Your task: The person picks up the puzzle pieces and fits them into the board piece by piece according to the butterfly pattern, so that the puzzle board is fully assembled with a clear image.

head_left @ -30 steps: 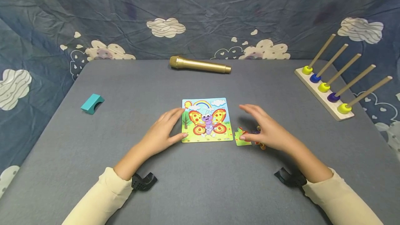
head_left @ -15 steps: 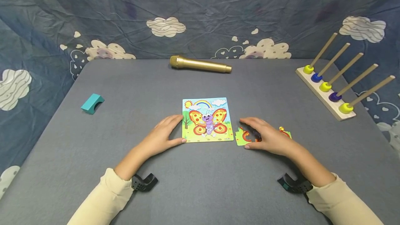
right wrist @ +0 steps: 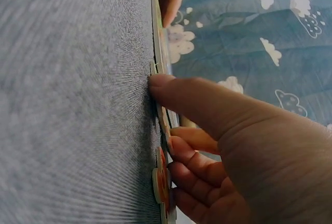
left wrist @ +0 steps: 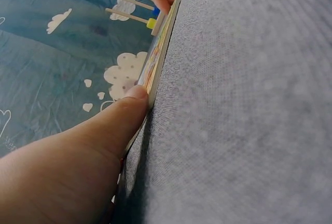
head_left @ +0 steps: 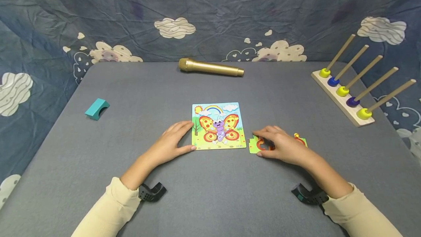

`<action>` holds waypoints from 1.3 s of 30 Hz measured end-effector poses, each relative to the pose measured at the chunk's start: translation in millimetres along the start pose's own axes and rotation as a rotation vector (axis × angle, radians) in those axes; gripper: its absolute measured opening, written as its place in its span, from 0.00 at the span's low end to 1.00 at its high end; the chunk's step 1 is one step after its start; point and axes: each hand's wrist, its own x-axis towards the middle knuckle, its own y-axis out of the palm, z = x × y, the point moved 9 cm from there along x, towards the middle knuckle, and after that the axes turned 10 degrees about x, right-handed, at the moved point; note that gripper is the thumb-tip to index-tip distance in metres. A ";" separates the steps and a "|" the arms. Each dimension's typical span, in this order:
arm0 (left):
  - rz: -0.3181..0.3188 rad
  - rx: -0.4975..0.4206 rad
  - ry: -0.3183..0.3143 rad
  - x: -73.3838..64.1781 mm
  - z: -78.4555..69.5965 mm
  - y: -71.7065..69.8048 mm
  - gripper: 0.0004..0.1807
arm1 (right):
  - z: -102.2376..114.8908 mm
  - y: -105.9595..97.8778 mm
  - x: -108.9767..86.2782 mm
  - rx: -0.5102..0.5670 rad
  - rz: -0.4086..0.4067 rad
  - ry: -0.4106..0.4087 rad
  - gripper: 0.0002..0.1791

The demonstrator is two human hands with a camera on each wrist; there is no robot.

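A square butterfly puzzle board (head_left: 218, 126) lies flat at the table's middle. My left hand (head_left: 169, 142) rests at its left edge, fingers higher up and thumb (left wrist: 136, 92) at the lower left corner. Just right of the board, my right hand (head_left: 283, 145) pinches a green and red puzzle piece (head_left: 254, 146) between thumb (right wrist: 165, 81) and fingers, low over the table. Partly hidden behind that hand is another puzzle piece (head_left: 301, 140), green with red and yellow. Seen from the right wrist, a piece with a rounded knob (right wrist: 160, 182) lies under the curled fingers.
A gold microphone (head_left: 210, 68) lies at the back of the grey table (head_left: 138, 87). On the left is a teal arch block (head_left: 97, 109). A wooden peg stand (head_left: 342, 98) with yellow, blue and purple beads stands at the right. A cloud-patterned cloth (head_left: 125, 6) hangs behind.
My right hand has come down and its fingers have drawn in on the piece, which has turned slightly. Another piece shows behind the hand. My left fingers have slid slightly nearer along the board's edge.
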 end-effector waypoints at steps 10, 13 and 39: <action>0.006 0.004 -0.010 0.2 -0.1 2.5 0.39 | 11.8 -9.1 3.0 0.012 -0.093 -0.077 0.28; -0.003 0.009 -0.007 0.3 0.0 3.1 0.39 | 22.6 -11.5 8.9 0.026 -0.097 -0.094 0.29; -0.008 0.053 0.010 -0.1 -3.0 2.3 0.37 | 67.1 52.7 89.1 0.146 -0.064 -0.126 0.32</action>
